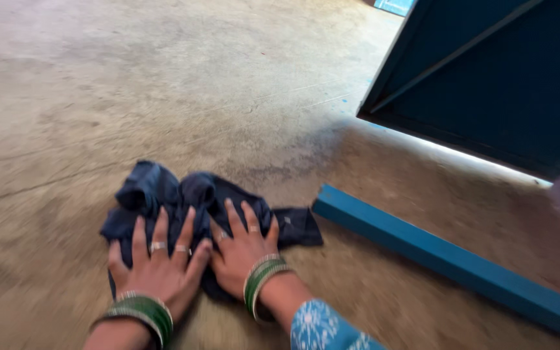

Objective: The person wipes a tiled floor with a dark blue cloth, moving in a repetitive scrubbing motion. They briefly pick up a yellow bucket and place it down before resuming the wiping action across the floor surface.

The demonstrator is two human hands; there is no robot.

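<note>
Both hands, left (157,266) and right (241,249), press side by side, fingers spread flat, on a dark cloth (163,191) bunched ahead of them on the floor (163,84).

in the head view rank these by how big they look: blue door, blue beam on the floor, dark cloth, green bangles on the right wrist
1. Blue door, cut off by the frame.
2. Blue beam and dark cloth: look about alike, so unranked; the hands cover part of the cloth.
3. Green bangles on the right hand, clearly smallest.

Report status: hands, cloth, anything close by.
Left hand and right hand flat on dark blue cloth. Cloth bunched on concrete floor. Blue beam just right of it.
</note>
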